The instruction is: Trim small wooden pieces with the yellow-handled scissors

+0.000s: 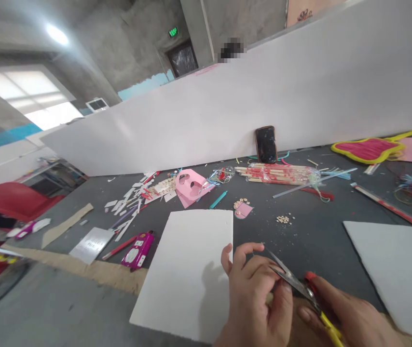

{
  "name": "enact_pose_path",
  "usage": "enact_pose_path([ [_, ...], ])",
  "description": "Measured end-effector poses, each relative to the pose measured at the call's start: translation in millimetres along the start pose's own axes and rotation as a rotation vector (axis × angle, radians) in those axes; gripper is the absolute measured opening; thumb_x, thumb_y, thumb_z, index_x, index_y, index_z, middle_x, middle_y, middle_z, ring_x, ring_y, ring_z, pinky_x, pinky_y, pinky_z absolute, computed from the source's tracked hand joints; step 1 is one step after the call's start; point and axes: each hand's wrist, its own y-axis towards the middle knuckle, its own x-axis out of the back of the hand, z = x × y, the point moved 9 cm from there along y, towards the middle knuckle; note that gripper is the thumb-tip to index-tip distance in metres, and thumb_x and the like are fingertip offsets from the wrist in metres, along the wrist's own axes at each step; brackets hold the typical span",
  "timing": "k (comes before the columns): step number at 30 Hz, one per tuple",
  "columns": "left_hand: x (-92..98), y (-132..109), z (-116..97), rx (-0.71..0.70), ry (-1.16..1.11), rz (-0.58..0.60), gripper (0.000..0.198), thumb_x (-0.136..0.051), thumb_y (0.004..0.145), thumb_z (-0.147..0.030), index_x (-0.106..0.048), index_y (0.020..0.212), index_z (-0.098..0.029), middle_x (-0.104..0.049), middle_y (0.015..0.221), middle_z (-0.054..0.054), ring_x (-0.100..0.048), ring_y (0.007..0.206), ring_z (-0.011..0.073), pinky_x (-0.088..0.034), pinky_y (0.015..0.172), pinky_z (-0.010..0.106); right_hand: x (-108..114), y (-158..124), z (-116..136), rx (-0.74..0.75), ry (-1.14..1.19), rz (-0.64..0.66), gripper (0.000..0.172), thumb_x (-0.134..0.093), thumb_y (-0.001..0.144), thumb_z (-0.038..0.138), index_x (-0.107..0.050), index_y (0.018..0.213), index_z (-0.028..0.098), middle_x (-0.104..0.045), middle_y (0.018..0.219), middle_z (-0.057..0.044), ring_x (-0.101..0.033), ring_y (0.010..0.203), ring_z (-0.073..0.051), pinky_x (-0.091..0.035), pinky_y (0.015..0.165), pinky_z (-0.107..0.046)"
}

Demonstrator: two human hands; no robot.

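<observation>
Scissors [297, 284] with a yellow and red handle are held in my right hand [354, 313], their blades parted and pointing up and left. The blades reach the fingertips of my left hand [256, 294]. Its thumb and index finger are pinched together beside the blades, while the other fingers curl upward; what they hold is too small to make out. Under and left of my left hand lies a white board [184, 270]. Small beads [283, 219] sit on the dark table beyond my hands, near a pink piece with more beads [243, 210].
A phone [266, 144] leans on the white partition [177, 125]. Before it lie wrapped sticks [274, 174]. Left are a pink cutout [191, 188], paper strips and a purple packet [138, 250]. Another white board [390, 274] and a red strip [390, 207] lie right.
</observation>
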Motion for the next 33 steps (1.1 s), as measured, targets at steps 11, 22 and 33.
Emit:
enact_pose_path([
  [11, 2.1, 0.2, -3.4, -0.037, 0.019, 0.030, 0.018, -0.055, 0.074, -0.007, -0.059, 0.075, -0.024, -0.069, 0.074, -0.004, -0.055, 0.102, 0.0241, -0.017, 0.101, 0.049, 22.9, 5.7, 27.4, 0.188, -0.082, -0.089, 0.044, -0.050, 0.083, 0.051, -0.040, 0.112, 0.019, -0.069, 0.084, -0.009, -0.069, 0.071, -0.022, -0.053, 0.056, -0.025],
  [22, 5.3, -0.1, -2.3, -0.034, 0.121, -0.001, 0.015, -0.054, 0.077, -0.010, -0.060, 0.076, -0.023, -0.069, 0.075, -0.002, -0.056, 0.101, 0.0231, -0.011, 0.104, 0.048, 13.2, 8.0, 18.4, 0.055, -0.010, -0.075, 0.016, -0.047, 0.088, 0.036, -0.050, 0.095, 0.023, -0.070, 0.069, -0.001, -0.067, 0.054, -0.017, -0.046, 0.043, -0.020],
  [33, 0.7, 0.5, 10.0, 0.047, -0.021, 0.025, 0.014, -0.051, 0.077, -0.008, -0.057, 0.074, -0.021, -0.068, 0.075, 0.000, -0.059, 0.097, 0.0222, -0.023, 0.101, 0.048, 0.1, 10.7, 12.1, 0.036, -0.074, -0.026, 0.020, -0.045, 0.089, 0.042, -0.047, 0.099, 0.024, -0.067, 0.065, 0.001, -0.065, 0.050, -0.016, -0.045, 0.042, -0.019],
])
